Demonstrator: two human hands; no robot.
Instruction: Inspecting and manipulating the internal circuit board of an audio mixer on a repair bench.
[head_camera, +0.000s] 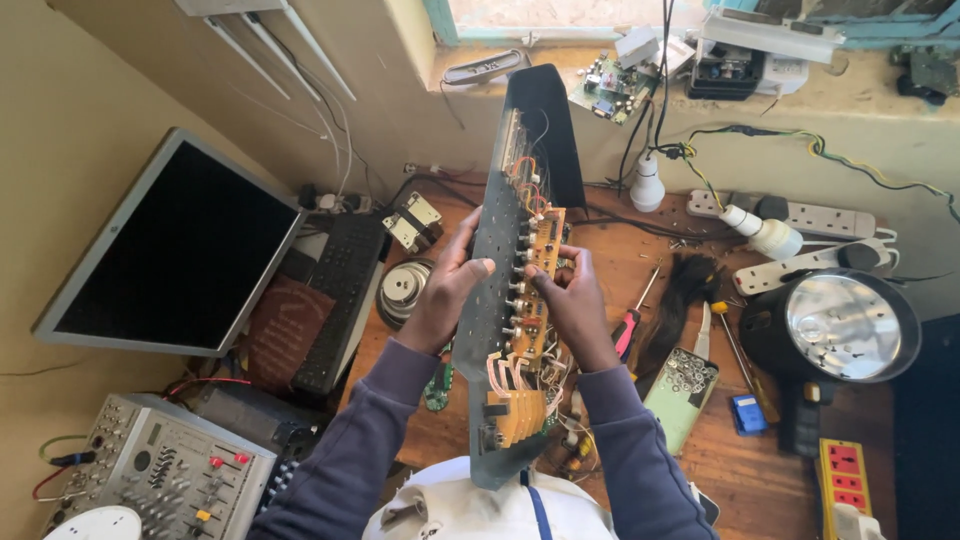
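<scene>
Fingers (478, 268) on panel (497, 300) edges

The lower end of the long panel (497, 300) is hidden behind the person's white clothing. The mixer (165, 475) and yellow socket strip (843, 478) run off the bottom edge. The right hand (572, 305) covers wiring, perhaps thin ribbon leads.

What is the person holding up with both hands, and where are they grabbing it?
A long dark panel with an orange circuit board fixed to it. The left hand grips its left edge and the right hand the board side, both near the middle.
</scene>
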